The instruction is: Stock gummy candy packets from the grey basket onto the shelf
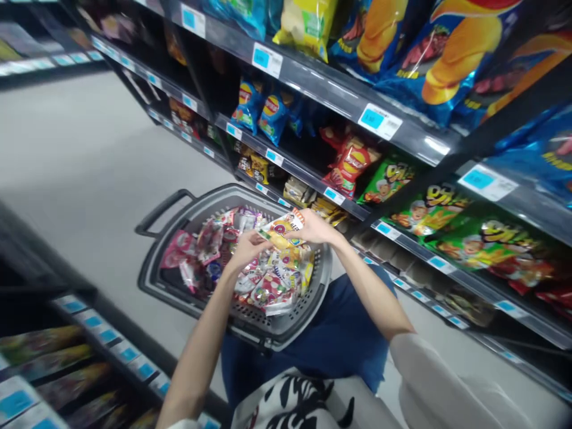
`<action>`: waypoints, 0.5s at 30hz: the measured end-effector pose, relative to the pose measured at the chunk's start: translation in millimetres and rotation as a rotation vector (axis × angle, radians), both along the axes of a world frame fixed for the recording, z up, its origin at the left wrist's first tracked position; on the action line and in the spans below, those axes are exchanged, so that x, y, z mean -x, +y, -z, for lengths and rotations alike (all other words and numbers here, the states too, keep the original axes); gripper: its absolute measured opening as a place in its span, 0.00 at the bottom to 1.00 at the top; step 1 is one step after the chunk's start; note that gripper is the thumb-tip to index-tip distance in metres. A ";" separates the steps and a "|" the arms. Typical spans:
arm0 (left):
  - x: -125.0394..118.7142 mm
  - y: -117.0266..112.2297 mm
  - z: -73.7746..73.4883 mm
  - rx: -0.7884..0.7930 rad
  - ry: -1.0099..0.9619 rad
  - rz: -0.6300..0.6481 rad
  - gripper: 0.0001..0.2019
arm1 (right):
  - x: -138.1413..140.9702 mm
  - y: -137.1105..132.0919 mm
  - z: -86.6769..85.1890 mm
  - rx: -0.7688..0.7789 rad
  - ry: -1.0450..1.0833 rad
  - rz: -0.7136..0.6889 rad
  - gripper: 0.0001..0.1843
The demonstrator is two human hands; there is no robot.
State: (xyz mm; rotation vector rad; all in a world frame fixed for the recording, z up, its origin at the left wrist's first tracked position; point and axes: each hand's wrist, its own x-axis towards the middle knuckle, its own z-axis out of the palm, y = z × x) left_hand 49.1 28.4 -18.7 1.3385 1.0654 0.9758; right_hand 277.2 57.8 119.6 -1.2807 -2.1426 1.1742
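A yellow and white snack packet (282, 231) is held between my two hands, above a grey plastic shopping basket (322, 292). My left hand (250, 247) pinches the packet's left end. At the other end, my right hand (313, 227) grips it with thumb and fingers. Below lie many small shiny snack packets (270, 289) in red, pink, white and yellow, loosely heaped in the basket. The basket stands just in front of my knees, and its grey handle (163, 211) is folded out to the left.
Shelves (313, 83) with chip bags rise ahead and to the right, close to my right arm. Blue chip bags (272, 116), a red chip bag (351, 164) and green snack bags (440, 205) sit there. A lower shelf (102, 333) is at the left. Pale floor (75, 137) stretches beyond the basket.
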 end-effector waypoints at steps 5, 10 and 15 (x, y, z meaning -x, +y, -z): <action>-5.8 -9.3 -2.4 -0.147 0.424 0.250 0.18 | -59.2 -28.9 -29.5 -0.108 -0.165 -0.053 0.18; -7.5 -11.8 -0.2 -0.195 0.844 0.451 0.09 | -160.8 -93.2 -18.3 -0.285 -0.191 0.463 0.19; -14.2 -14.9 -16.1 -0.209 1.040 0.527 0.15 | -214.8 -138.6 38.9 -0.374 -0.334 0.758 0.21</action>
